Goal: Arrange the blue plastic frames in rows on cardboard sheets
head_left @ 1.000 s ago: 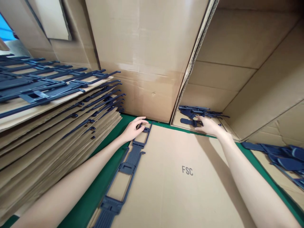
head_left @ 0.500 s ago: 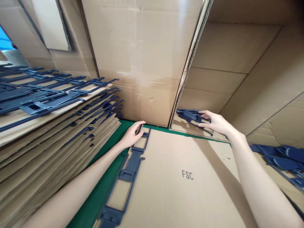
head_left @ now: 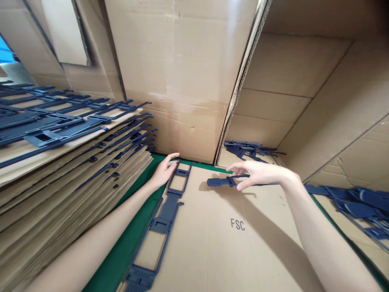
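My right hand [head_left: 255, 173] grips a dark blue plastic part [head_left: 217, 182] by its middle, just over the cardboard sheet [head_left: 209, 235] printed "FSC". The part has a ribbed, rounded end pointing left; my fingers and palm hide much of the rest. My left hand [head_left: 164, 172] is at the far left edge of the sheet, fingers stretched out and thumb apart. It is beside the top end of a dark blue plastic frame [head_left: 161, 224], which lies along the sheet's left edge. Whether the fingertips touch this frame I cannot tell.
To the left rises a stack of cardboard sheets [head_left: 100, 198] layered with blue plastic frames [head_left: 60, 132]. More blue parts [head_left: 243, 149] lie inside the open cardboard box [head_left: 273, 105] ahead, and others [head_left: 361, 207] at right. A tall carton [head_left: 179, 81] stands behind the green surface [head_left: 117, 243].
My right hand has come out of the box, leftward and nearer, bringing a blue part over the sheet. My left hand has shifted slightly left off the frame's end, its fingers straighter.
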